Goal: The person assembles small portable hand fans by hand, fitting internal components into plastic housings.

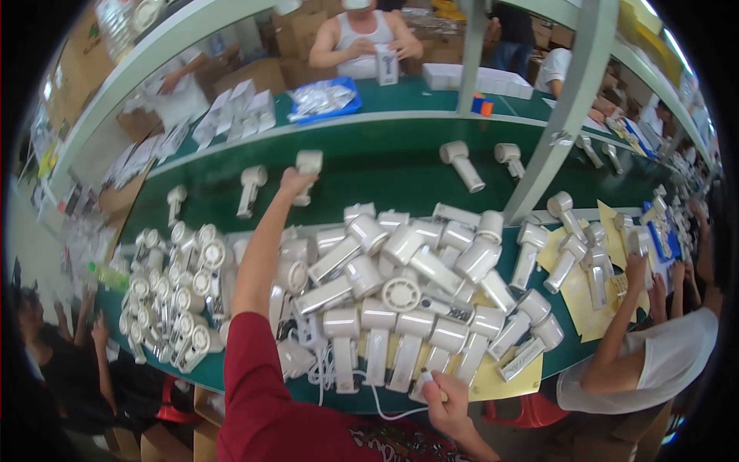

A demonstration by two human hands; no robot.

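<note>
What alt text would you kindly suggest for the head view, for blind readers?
A person's left hand grips a white handheld fan beyond a large heap of similar fans on a green workbench, while the right hand holds a white cable. More fans lie on a green strip beyond; a co-worker opposite handles a white box.

Fan (pixel 309 162) in left hand (pixel 295 182), over belt (pixel 385 163); two fans (pixel 252 190) left of hand, others farther right. Tray (pixel 355 104) beyond belt. Fan heap (pixel 400 266) ahead of right hand (pixel 449 402); cable (pixel 376 398) trailing left from it.
</note>
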